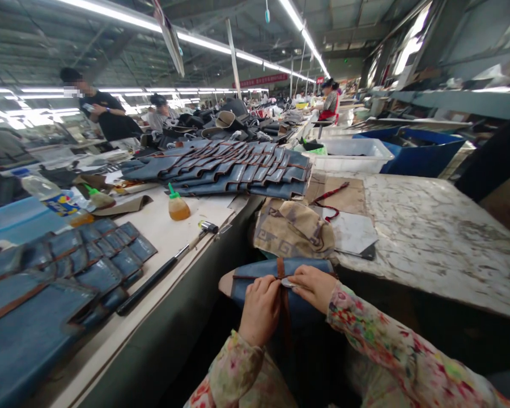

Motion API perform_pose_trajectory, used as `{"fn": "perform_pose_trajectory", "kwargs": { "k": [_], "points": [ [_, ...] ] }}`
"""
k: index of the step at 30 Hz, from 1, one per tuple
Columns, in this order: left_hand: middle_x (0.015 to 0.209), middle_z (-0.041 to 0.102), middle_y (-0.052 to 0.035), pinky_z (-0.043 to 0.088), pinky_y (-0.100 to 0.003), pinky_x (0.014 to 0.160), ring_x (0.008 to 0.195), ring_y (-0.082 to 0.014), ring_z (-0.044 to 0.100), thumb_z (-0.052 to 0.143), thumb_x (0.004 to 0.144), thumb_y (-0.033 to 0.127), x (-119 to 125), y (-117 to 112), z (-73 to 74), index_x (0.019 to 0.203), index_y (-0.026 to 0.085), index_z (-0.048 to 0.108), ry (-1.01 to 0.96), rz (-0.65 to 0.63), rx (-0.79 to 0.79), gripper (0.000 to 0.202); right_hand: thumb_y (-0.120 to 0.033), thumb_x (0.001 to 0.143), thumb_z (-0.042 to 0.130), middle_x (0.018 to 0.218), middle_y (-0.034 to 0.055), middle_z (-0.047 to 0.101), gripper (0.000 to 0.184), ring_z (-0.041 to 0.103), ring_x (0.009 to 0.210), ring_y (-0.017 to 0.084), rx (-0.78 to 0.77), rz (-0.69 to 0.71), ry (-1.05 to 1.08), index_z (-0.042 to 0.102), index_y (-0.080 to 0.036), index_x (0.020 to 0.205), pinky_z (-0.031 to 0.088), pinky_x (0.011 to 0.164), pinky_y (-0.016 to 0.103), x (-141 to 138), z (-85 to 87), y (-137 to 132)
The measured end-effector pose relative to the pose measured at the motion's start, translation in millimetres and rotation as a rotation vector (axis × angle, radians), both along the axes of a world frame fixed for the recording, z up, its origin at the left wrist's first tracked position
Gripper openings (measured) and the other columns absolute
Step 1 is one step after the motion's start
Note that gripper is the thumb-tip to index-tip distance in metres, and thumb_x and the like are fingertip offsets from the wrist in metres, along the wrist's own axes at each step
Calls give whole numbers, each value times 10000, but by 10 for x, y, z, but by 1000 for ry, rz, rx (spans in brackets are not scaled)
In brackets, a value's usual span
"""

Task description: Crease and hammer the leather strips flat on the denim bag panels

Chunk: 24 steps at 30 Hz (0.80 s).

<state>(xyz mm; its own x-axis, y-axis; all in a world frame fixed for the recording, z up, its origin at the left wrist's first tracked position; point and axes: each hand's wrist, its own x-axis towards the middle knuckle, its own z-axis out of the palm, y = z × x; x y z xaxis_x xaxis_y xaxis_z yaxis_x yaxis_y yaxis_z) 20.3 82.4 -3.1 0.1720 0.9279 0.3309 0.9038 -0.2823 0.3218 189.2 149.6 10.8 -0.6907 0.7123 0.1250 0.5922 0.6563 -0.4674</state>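
A blue leather piece (255, 271) with brown straps and a tan pointed end lies in front of me, held over the gap between two tables. My left hand (261, 303) is closed on its near edge, fingertips against the brown strap (281, 266). My right hand (313, 287) pinches a small, flat, silvery rounded tool (286, 282) whose exact kind I cannot make out. It touches the blue piece close to the crossing straps. The lower part of the piece is in shadow below my hands.
A hammer (170, 269) lies along the left table's edge, beside a glue bottle (178, 207). Stacked blue leather pieces (238, 167) lie ahead, and more (80, 260) to the left. A patterned cloth (293, 229) sits beyond my hands. White bin (357, 150) and blue bin (425, 156) stand right.
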Motion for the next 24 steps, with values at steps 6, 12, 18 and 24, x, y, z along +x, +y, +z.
{"fn": "perform_pose_trajectory", "kwargs": {
  "k": [6,12,18,24],
  "points": [
    [1156,518,-38,369,-355,825,1007,-191,444,418,839,155,-56,-30,-6,1102,198,480,33,-78,-21,274,-160,824,458,942,53,535,242,483,864,163,30,-41,-101,583,-179,1030,391,816,270,-62,21,-86],
    [1173,513,-47,368,-371,833,1026,-205,439,421,834,169,-51,7,13,1084,202,494,24,-87,-40,262,-163,837,437,951,52,533,224,475,871,170,32,-46,-213,574,-180,1013,389,820,277,-163,91,-70],
    [1184,511,-27,380,-368,834,1027,-193,441,422,843,194,-55,24,34,1047,210,514,21,-55,-59,225,-164,860,398,949,68,538,250,470,874,187,53,-43,-307,568,-184,1043,408,804,300,-291,160,-13],
    [1238,486,-29,380,-380,861,1060,-207,430,425,838,187,-125,-59,-24,1193,237,452,49,-46,-12,360,-145,833,423,1012,73,554,261,459,927,189,132,-44,-103,569,-179,1046,425,808,309,-202,-1,3]
  ]
}}
